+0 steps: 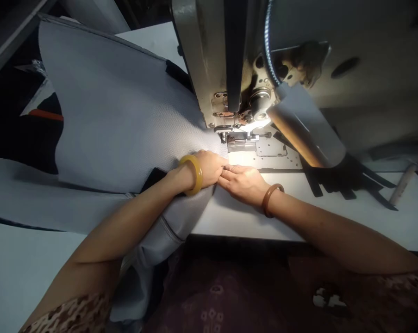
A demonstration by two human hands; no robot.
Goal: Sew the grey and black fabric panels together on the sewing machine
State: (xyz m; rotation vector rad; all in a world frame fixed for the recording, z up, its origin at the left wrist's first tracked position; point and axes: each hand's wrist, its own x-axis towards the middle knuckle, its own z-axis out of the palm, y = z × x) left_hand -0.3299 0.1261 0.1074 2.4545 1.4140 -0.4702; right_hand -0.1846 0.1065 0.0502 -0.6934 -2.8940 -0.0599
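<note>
Both hands meet mid-frame on the grey fabric [118,120], just below the presser foot [229,135]. The left hand [209,167] has its fingers curled, bunching cloth; the right hand [242,181] lies flat, pressing it to the desk [236,224]. The fabric spreads off to the upper left.

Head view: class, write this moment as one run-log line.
left hand: on pale grey woven fabric; right hand: on fabric edge; ahead: metal presser foot of beige sewing machine

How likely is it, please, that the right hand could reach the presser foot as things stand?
Probably yes: the right hand lies beside the grey fabric, just before the presser foot, with nothing standing between.
</note>
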